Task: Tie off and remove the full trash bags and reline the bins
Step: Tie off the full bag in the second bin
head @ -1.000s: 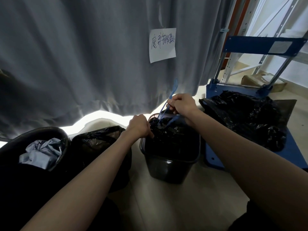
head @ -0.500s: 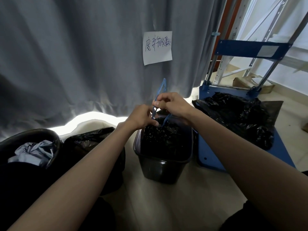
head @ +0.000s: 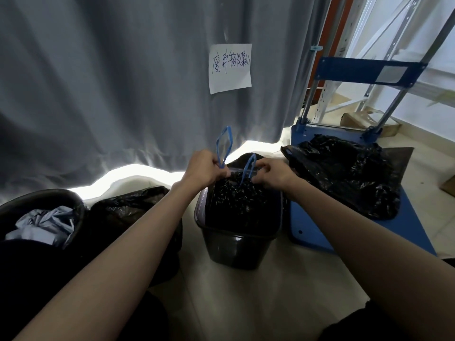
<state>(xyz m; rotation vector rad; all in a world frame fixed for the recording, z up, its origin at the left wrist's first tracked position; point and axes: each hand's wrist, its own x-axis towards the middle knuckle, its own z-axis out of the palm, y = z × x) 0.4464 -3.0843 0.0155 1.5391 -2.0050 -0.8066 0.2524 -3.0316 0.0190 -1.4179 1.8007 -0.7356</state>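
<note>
In the square bin (head: pixel 236 242) on the floor, the black trash bag (head: pixel 238 200) looks soft and crinkly, best held by its blue drawstring loops, which the left hand (head: pixel 205 169) and right hand (head: pixel 273 174) each pinch.

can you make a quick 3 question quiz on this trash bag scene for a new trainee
1. True or false: both hands grip blue drawstring loops of the bag in the middle bin.
2. Where does the loose black bag on the right lie? A) on the blue cart B) inside a bin C) on a shelf
3. Fill in: the white paper note is stuck to the grey ____.

Key:
1. True. The left hand grips the taller loop, the right hand the shorter loop, above the middle bin.
2. A. The loose black bag lies on the blue cart.
3. Curtain; the note hangs on it.
</note>
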